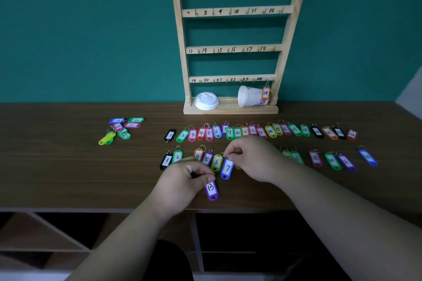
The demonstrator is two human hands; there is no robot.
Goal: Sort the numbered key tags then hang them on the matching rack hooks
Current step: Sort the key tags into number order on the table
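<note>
tag 7 point(226, 168): blue, beside tag 6 point(216, 162), row nearer the bench's point(91, 178) front edge
right hand point(253, 157): pinching its ring
left hand point(182, 180): pinching purple tag 13 point(211, 190) near that edge
step: sorting (rack point(233, 49) holds only tag 24 point(265, 93))
next: drop 7, then 13 further right I reckon

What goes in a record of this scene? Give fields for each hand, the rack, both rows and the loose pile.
left hand: pinches purple tag 13 near the table's front edge
right hand: pinches the ring of blue tag 7 at the near row
rack: only orange tag 24 hangs, on hook 24
far row: rises from 1 at left to 23 at right
near row: incomplete, with gaps
loose pile: several tags, far left
</note>
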